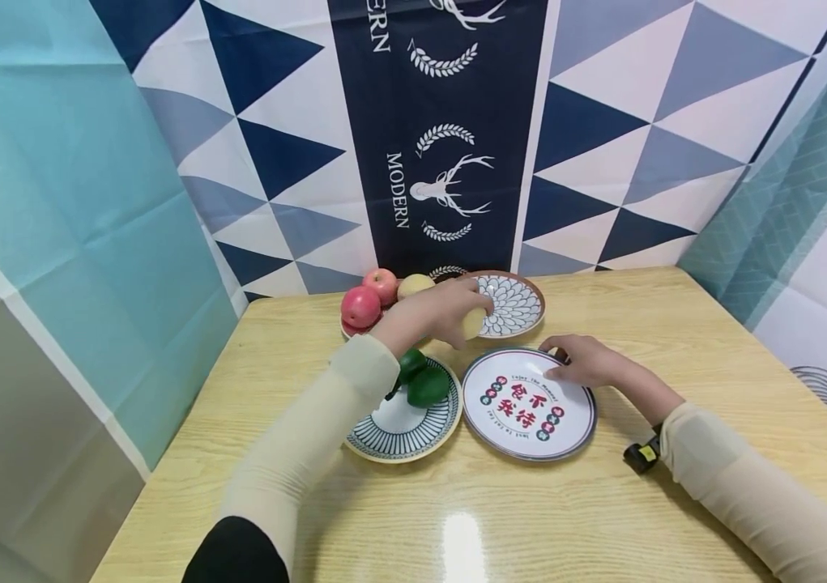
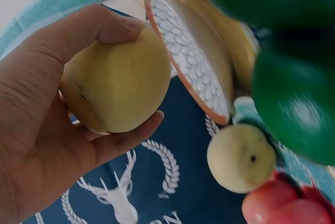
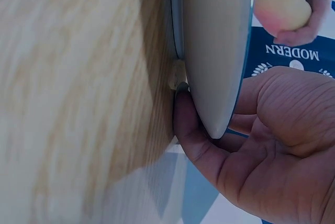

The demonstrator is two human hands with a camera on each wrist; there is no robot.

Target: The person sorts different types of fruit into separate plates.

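My left hand (image 1: 449,312) holds a yellow peach (image 2: 123,80) between thumb and fingers. It is above the tabletop, in front of the petal-patterned plate (image 1: 511,308). In the right wrist view that peach (image 3: 282,7) shows a pink blush. My right hand (image 1: 584,362) pinches the far right rim of a white plate with red lettering (image 1: 489,421). One digit lies against the plate's underside in the right wrist view. Two dark green oval fruits (image 1: 428,387) rest on a striped plate (image 1: 402,445), partly behind my left forearm.
Behind my left arm, red apples (image 1: 360,306) and another yellow peach (image 1: 415,285) sit together on a mostly hidden plate. A patterned cloth (image 1: 449,162) hangs at the table's back edge. The wooden table (image 1: 544,518) extends in front of the plates.
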